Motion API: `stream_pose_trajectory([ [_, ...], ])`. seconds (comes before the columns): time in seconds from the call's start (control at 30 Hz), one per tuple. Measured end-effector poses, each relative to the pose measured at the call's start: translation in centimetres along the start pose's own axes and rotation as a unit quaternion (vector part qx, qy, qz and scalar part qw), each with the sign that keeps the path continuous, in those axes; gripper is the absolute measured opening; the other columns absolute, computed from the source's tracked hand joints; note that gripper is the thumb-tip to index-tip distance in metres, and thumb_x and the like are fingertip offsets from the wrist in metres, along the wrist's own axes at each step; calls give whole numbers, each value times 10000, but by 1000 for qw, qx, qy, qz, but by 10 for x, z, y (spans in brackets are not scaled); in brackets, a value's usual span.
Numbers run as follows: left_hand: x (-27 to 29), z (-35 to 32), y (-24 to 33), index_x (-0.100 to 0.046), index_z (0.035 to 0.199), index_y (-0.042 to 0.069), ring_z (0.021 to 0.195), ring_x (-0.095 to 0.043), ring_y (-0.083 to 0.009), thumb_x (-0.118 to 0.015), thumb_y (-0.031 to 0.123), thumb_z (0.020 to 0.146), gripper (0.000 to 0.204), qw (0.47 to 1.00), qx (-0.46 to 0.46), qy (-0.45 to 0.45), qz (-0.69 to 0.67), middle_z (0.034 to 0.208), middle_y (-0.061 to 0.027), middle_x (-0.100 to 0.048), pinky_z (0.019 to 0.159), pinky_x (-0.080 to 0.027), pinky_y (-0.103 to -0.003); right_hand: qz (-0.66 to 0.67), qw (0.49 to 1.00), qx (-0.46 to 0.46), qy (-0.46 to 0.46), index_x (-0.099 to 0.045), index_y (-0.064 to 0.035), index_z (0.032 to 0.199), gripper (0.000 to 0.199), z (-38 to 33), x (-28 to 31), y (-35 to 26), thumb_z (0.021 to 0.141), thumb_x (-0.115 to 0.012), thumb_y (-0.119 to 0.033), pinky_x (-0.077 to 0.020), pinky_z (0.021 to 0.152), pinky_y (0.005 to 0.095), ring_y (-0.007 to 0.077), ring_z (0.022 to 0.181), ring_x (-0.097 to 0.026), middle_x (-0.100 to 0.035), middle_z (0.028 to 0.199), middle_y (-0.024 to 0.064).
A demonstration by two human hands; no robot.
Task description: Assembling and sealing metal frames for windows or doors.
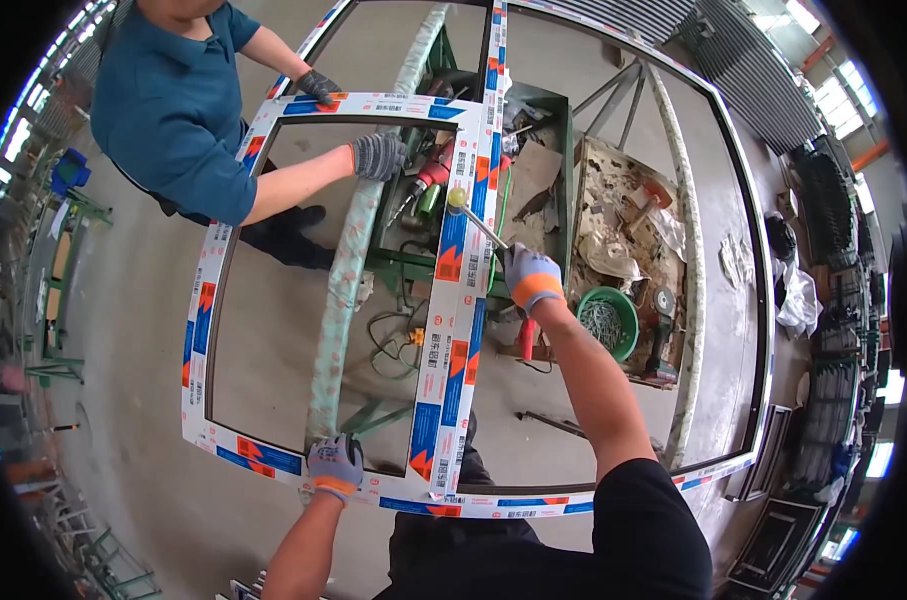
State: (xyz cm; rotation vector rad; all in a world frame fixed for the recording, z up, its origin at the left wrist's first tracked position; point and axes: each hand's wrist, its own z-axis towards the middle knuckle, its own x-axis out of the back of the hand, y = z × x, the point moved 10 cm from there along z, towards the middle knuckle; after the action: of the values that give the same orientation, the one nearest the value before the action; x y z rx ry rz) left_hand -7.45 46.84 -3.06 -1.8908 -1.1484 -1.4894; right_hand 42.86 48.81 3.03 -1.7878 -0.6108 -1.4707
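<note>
My right hand (530, 274), in a grey glove with an orange cuff, is closed round the handle of a mallet (457, 198). The mallet's yellowish round head lies against the inner edge of the taped upright where two frames meet. My left hand (335, 464), gloved alike, grips the near rail of the smaller window frame (201, 330), beside a padded support beam (345, 270). That frame sits against a larger frame (763, 330) on the right; both carry white, blue and orange protective film. Opposite, a co-worker's gloved hands (377, 157) rest at the smaller frame's far side.
Beneath the frames, a green tool cart (570, 170) holds a red power drill (435, 170). Further right, a debris-strewn tray (598, 190) carries a green basket of screws (608, 322) and a cordless tool (661, 340). Another padded beam (685, 230) supports the larger frame. Cables lie below.
</note>
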Motion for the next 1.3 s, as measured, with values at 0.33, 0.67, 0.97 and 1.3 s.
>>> stream_pose_trajectory([
  [0.33, -4, 4, -6, -627, 1160, 55, 1043, -583, -350, -563, 359, 859, 432, 999, 11, -18, 34, 1118, -184, -632, 976, -404, -459, 94, 992, 74, 30, -564, -63, 894, 208, -61, 26, -25, 933, -549, -266, -498, 614, 510, 439, 716, -621, -644, 751, 216],
  [0.67, 3, 2, -4, -626, 1171, 68, 1056, -612, -310, -523, 350, 898, 405, 1000, 0, 5, 27, 1103, -146, -668, 942, -434, -423, 115, 978, 136, -110, -555, -54, 850, 202, -290, -13, -58, 899, -621, -238, -470, 577, 446, 378, 663, -610, -607, 720, 163],
  [0.97, 14, 6, 11, -627, 1205, 74, 960, -674, -338, -432, 403, 945, 463, 999, 20, 24, 34, 1063, -181, -695, 842, -516, -452, 74, 956, 200, -202, -547, -67, 957, 306, -406, -16, -79, 917, -542, -370, -503, 621, 475, 347, 737, -655, -657, 801, 157],
  [1.3, 14, 4, 1, -644, 1171, 98, 999, -651, -338, -451, 386, 963, 404, 997, 33, 66, 33, 1070, -163, -692, 890, -493, -430, 87, 986, 80, -114, -570, -71, 934, 310, -408, 17, -10, 932, -546, -380, -496, 621, 462, 365, 737, -657, -667, 771, 168],
])
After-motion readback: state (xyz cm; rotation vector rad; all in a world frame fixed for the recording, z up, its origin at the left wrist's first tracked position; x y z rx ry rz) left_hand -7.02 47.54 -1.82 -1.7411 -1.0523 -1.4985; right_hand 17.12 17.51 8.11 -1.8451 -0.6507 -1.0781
